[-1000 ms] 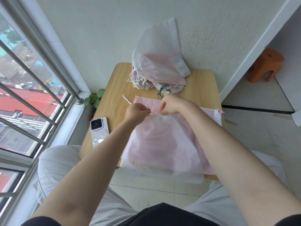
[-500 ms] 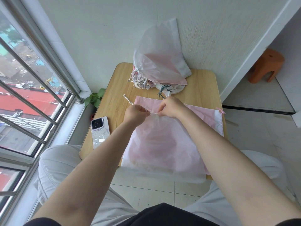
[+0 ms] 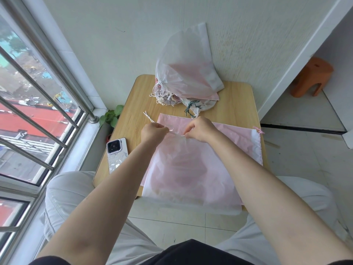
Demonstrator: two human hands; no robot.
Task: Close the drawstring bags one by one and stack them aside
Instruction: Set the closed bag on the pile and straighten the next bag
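I am sitting at a small light wooden table [image 3: 235, 104] with rounded corners, pushed against a pale wall. Lying flat in front of me is a translucent white drawstring bag [image 3: 191, 175] with something pink showing through it; its near edge is hanging past the table's front edge, over my lap. It is resting on top of a flat pink bag [image 3: 229, 131] that is sticking out to the right and at the far side.

My left hand [image 3: 153, 131] is curling into a fist around a thin white twisted cord [image 3: 148, 117], whose loose end is trailing out to the far left across the wood. My right hand [image 3: 200, 130] is pinching the gathered mouth of the white bag with bent fingers, just beside the left hand. A short stretch of cord is running between the two hands.

At the far side of the table, a pile of closed drawstring bags [image 3: 187, 73] is leaning up against the wall, with their white cords bunching at the left and one dark green cord at the front.

A white smartphone [image 3: 116, 155] in a patterned case is lying face down near the table's left edge. A small green plant [image 3: 111, 117] is sitting on the floor by the barred window [image 3: 38, 104], and an orange plastic stool [image 3: 311, 79] is standing off to the right.
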